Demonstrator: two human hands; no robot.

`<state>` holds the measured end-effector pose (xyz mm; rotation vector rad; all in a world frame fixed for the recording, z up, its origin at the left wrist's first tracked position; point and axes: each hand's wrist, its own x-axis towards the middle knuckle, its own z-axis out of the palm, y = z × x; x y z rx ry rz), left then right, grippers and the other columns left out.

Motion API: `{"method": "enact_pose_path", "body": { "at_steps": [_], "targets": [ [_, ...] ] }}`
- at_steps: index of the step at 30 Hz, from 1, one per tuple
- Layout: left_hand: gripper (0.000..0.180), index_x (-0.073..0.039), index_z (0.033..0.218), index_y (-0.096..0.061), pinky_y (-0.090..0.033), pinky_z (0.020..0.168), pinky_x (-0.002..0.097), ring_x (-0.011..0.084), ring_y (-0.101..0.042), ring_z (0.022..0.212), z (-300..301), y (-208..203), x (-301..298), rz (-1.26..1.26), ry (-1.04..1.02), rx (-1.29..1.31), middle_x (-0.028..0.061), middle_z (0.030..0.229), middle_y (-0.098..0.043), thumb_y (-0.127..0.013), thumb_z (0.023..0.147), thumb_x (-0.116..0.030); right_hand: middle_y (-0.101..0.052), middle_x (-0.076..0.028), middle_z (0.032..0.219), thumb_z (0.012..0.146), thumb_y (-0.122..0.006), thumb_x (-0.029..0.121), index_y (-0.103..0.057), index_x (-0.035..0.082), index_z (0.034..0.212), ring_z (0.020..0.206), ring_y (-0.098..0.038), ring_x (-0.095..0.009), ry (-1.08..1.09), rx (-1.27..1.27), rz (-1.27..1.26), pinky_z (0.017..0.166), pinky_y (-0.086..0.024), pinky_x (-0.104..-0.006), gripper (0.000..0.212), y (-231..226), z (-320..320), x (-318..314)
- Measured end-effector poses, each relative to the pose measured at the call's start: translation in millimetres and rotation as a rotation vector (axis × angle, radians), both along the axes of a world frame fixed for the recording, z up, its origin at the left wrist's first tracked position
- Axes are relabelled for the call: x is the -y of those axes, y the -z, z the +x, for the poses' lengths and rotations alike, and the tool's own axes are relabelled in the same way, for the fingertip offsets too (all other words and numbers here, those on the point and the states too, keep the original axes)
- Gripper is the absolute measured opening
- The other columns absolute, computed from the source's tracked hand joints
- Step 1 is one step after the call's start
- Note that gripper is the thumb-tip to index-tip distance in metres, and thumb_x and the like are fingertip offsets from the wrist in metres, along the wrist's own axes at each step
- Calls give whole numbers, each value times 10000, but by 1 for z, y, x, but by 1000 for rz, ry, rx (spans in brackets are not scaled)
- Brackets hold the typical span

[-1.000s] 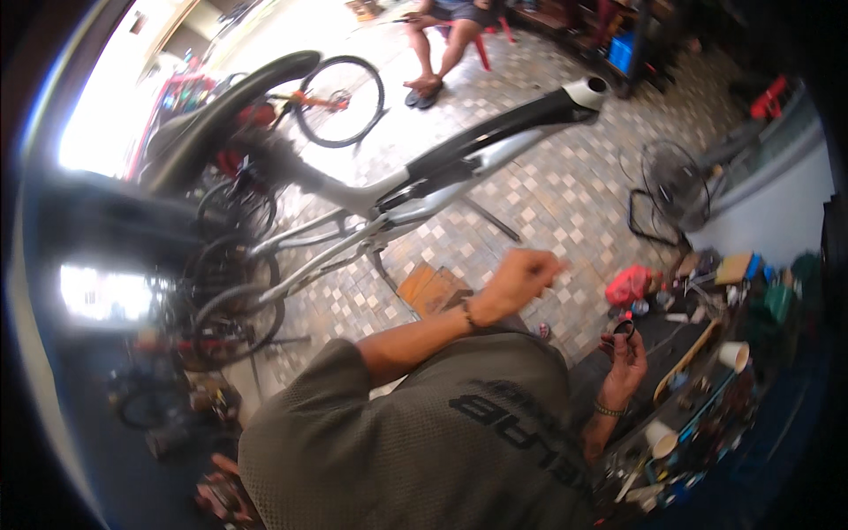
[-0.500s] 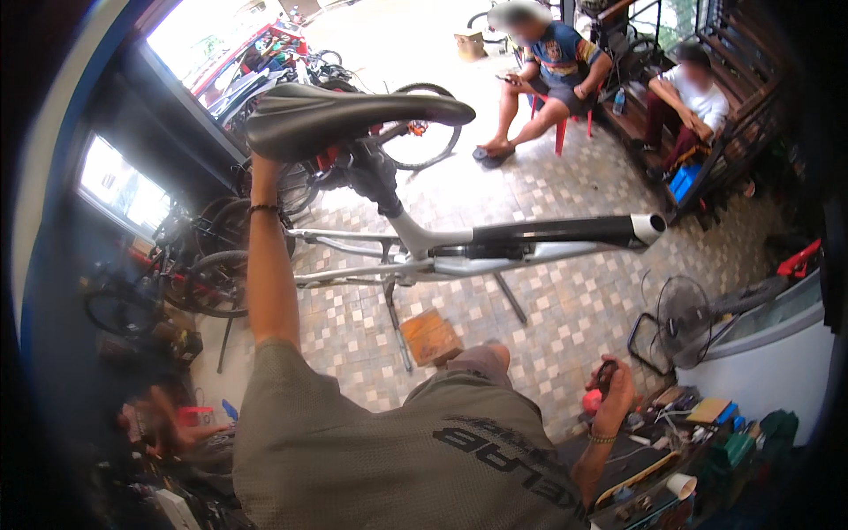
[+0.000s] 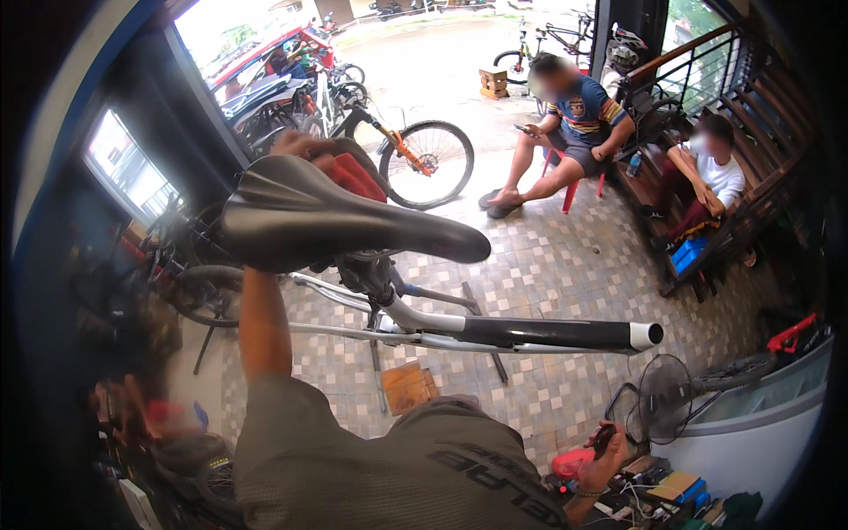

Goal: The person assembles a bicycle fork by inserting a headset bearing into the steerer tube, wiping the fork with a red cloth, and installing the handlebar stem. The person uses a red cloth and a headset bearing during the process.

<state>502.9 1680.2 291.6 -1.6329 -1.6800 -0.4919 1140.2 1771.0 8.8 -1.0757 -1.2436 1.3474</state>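
Note:
My left arm reaches up behind a black bicycle saddle (image 3: 344, 216). My left hand (image 3: 303, 146) shows past the saddle's far edge, blurred, beside a red cloth-like piece (image 3: 355, 177); its grip cannot be made out. Below the saddle, a silver and black bicycle frame (image 3: 548, 334) lies across the view, its open tube end to the right. My right hand (image 3: 606, 455), low on the right, is closed around a small dark object (image 3: 604, 436) whose kind I cannot tell.
A wooden block (image 3: 406, 387) lies on the tiled floor below the frame. A fan (image 3: 664, 397) and a cluttered bench (image 3: 654, 490) stand at right. One person (image 3: 579, 106) sits on a red stool, another (image 3: 711, 172) on a wooden bench. Bicycles (image 3: 428, 163) stand at far left.
The view has tilted, so the saddle and frame sit lower. My left hand now shows beyond the saddle, near the red piece. My right hand still holds the dark object.

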Motion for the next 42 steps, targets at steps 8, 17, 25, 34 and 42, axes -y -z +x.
{"method": "enact_pose_path", "body": {
  "at_steps": [8,17,25,34,42],
  "targets": [
    [296,-54,1189,-676,-566,788,303,124,-664,842,0,-28,0,224,364,1392,35,974,-704,-591,1087,-318,-622,-86,893,989,-594,655,-613,-26,1199,768,-599,-143,-298,-184,174,648,-504,-286,713,-69,-93,-88],
    [424,-41,1472,-516,-572,1024,398,238,-710,1105,-34,-118,124,795,691,1025,135,1339,-663,-499,1108,-258,-621,-148,1257,776,-935,205,-576,-16,1387,1023,-696,-232,-614,-418,242,900,-622,-377,742,-153,-192,-125],
    [356,-117,1301,-663,-541,961,441,275,-679,1089,120,-71,194,959,681,1032,110,1261,-696,-620,970,-241,-558,-135,1350,753,-930,56,-596,-20,1344,1144,-663,-270,-833,-428,326,1019,-588,-465,683,-154,-220,-133],
    [248,-128,1100,-741,-533,844,374,235,-688,905,291,93,49,56,-245,894,53,1113,-736,-674,862,-141,-669,-92,1193,733,-936,78,-676,35,1259,1042,-690,-190,-915,-9,590,937,-571,-332,588,-140,-241,-130],
    [287,-65,1212,-684,-552,906,313,189,-703,936,336,122,-36,-93,-97,1510,76,1172,-699,-719,928,-82,-673,-111,1158,701,-896,53,-710,35,1204,1049,-687,-257,-949,134,825,886,-564,-364,536,-135,-229,-109]
  ]
}}
